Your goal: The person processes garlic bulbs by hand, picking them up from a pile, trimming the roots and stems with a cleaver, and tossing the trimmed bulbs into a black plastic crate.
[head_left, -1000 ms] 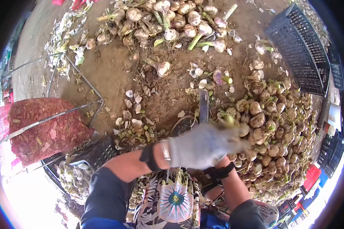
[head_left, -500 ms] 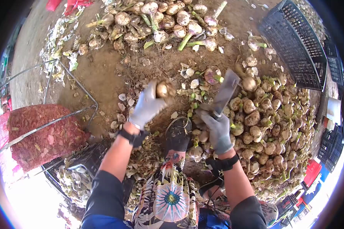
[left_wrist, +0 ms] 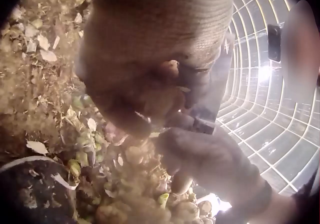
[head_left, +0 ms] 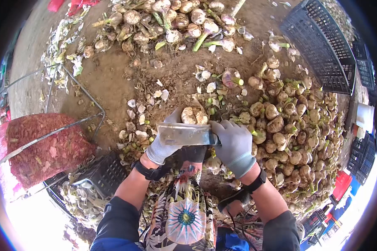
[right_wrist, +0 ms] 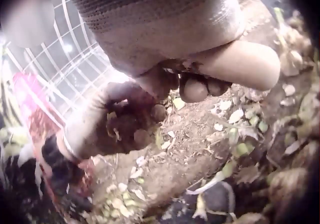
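Observation:
In the head view my gloved left hand (head_left: 166,140) grips a dirt-covered garlic bulb (head_left: 194,116) in front of my knees. My gloved right hand (head_left: 234,144) holds a broad-bladed knife (head_left: 184,134) by its handle. The blade lies sideways close against the bulb and overlaps the left hand's fingers. Both wrist views show the two gloves close together, the left hand (left_wrist: 155,49) large in its own view and the right hand (right_wrist: 165,34) likewise. The bulb's lower side is hidden behind the blade.
A large heap of trimmed garlic (head_left: 297,142) lies to my right, and untrimmed garlic (head_left: 171,21) is piled ahead. A black crate (head_left: 322,46) stands far right. On the left are a red mesh sack (head_left: 46,146), a metal frame (head_left: 86,90) and a black crate (head_left: 107,173).
My left hand has come from over the right-hand heap, brought a garlic bulb leftward, then back to centre. The right hand has swung the knife left, from upright to lying across the bulb.

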Motion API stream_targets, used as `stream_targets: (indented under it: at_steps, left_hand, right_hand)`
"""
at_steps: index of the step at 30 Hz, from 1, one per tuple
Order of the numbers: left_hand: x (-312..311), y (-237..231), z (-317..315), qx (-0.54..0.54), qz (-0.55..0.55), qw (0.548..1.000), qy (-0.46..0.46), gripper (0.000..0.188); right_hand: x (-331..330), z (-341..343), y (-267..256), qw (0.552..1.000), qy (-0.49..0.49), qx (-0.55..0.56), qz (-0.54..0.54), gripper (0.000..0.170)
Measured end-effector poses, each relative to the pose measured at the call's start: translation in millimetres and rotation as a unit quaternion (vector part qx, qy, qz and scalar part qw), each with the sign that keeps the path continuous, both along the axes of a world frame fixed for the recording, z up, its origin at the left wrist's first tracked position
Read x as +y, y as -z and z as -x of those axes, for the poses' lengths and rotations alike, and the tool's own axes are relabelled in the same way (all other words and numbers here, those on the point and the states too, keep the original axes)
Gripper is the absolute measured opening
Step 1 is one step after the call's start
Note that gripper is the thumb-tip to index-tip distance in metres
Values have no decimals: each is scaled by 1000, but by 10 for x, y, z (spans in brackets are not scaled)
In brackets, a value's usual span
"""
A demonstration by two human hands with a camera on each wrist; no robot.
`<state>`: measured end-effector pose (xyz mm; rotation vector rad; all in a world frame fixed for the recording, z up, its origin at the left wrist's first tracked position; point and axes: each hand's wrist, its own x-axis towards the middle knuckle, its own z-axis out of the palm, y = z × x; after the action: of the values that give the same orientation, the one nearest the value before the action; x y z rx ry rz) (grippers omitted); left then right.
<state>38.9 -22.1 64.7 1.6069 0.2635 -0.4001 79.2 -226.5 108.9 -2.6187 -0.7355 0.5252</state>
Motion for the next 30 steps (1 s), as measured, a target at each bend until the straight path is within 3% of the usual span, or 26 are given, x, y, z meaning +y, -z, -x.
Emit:
stream_targets:
  at_steps: [3,5,8,12,14,16,17,18,20,22,23,24,26,27,28,30]
  left_hand:
    - [0,-68,10,-36,56,998,-15,60]
    - [46,-87,53,0,83,996,-26,64]
    - [117,0,72,-48,35,998,21,66]
    - [125,-161,57,-66,51,996,26,68]
    - [107,-199,35,-3,149,989,-16,74]
    - [121,-277,29,44,129,990,31,74]
    - [124,-343,18,90,107,987,78,75]
    - [88,-524,40,103,193,974,62,70]
    - [79,-491,107,79,189,977,54,63]
    - [25,-388,41,68,72,993,70,63]
    - [21,-365,22,-33,-49,992,108,44]
    - [28,-346,5,-34,-51,992,107,44]
    - [29,-311,-51,-213,-254,909,253,35]
    - [11,-308,-53,-252,-301,878,275,31]
    - [26,-322,-60,-253,-302,876,276,31]
    - [73,-394,-58,-317,-344,827,313,23]
  right_hand:
    - [-13,9,13,1000,14,11,9,40]
    - [-12,22,33,1000,15,16,15,39]
    - [-19,57,59,1000,28,-9,1,36]
    - [-37,45,87,999,38,3,7,33]
    - [-59,52,93,999,51,7,11,32]
    - [-95,20,108,998,53,15,24,27]
    - [-178,-46,256,987,134,58,61,25]
    - [-280,-91,399,966,217,103,97,23]
    - [-387,-88,479,967,223,110,58,31]
    - [-363,-64,467,937,258,227,-70,36]
    - [-274,-85,375,935,249,239,-86,40]
    - [-193,-90,296,935,247,239,-87,40]
    - [-57,-113,141,957,171,188,-138,36]
    - [11,-141,47,970,135,148,-139,32]
    - [9,-158,73,970,137,146,-140,32]
    - [-40,-135,212,966,113,232,-2,29]
